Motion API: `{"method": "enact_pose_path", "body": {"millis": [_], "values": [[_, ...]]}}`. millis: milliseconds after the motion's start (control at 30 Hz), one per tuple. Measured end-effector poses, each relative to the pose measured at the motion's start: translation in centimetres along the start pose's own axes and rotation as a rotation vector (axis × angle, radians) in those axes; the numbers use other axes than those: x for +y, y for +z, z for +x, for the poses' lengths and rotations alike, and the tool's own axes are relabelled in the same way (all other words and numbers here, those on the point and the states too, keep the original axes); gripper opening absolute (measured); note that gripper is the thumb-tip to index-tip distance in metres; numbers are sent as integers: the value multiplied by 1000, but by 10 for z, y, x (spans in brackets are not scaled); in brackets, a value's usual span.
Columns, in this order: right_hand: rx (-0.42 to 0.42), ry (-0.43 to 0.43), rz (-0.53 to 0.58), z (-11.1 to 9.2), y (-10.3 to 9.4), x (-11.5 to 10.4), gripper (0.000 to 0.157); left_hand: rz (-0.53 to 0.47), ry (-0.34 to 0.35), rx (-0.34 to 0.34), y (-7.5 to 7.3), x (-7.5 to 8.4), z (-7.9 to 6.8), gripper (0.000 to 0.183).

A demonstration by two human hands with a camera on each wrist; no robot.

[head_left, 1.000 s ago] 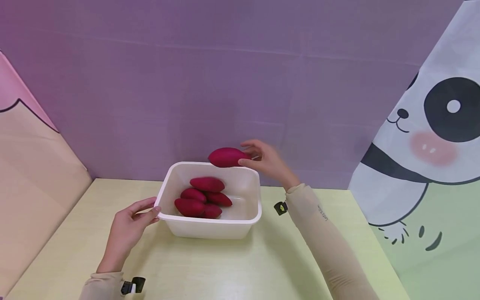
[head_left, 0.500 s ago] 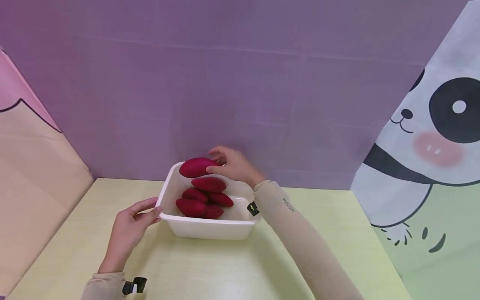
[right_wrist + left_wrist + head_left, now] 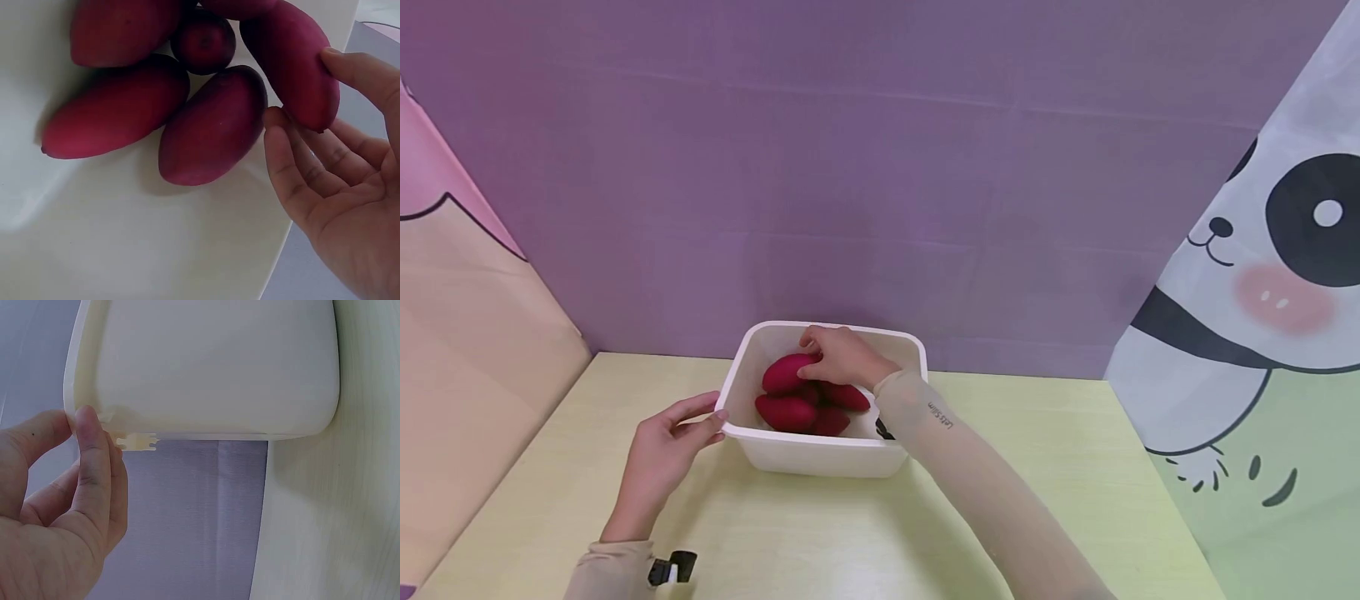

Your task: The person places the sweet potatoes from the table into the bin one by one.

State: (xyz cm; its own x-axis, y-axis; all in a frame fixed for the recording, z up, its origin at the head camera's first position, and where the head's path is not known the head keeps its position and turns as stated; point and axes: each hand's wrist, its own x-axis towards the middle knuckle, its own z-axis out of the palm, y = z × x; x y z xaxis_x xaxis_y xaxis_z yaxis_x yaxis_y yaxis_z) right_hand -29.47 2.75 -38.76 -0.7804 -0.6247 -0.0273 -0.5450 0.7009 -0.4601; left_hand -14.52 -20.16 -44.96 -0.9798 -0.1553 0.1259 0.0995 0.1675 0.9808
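A white plastic tub (image 3: 820,457) stands on the pale yellow table. Several purple-red sweet potatoes (image 3: 786,412) lie in it. My right hand (image 3: 838,357) reaches into the tub and holds one more sweet potato (image 3: 784,372) on top of the pile. In the right wrist view the thumb and fingertips (image 3: 275,120) pinch the end of that sweet potato (image 3: 290,59), which lies against two others (image 3: 212,128). My left hand (image 3: 673,440) grips the tub's left rim. The left wrist view shows its thumb and fingers (image 3: 94,462) on the rim of the tub (image 3: 212,362).
The table (image 3: 850,533) extends in front and to both sides of the tub. A purple backdrop (image 3: 850,167) rises right behind it. A panda-print sheet (image 3: 1262,292) hangs at the right and a pink-and-peach panel (image 3: 467,333) at the left.
My right hand has carried the sweet potato from above the tub's far rim leftward and down onto the pile inside. The left hand has stayed on the rim.
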Motion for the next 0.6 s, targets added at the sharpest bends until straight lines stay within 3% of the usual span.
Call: {"method": "enact_pose_path", "body": {"millis": [300,600], "values": [[-7,-1,23,-7,-5,2,40,27,16,5,1,1,0,43],[61,-19,104,-28,-37,4,38,123,1,7,2,4,-1,45]]}}
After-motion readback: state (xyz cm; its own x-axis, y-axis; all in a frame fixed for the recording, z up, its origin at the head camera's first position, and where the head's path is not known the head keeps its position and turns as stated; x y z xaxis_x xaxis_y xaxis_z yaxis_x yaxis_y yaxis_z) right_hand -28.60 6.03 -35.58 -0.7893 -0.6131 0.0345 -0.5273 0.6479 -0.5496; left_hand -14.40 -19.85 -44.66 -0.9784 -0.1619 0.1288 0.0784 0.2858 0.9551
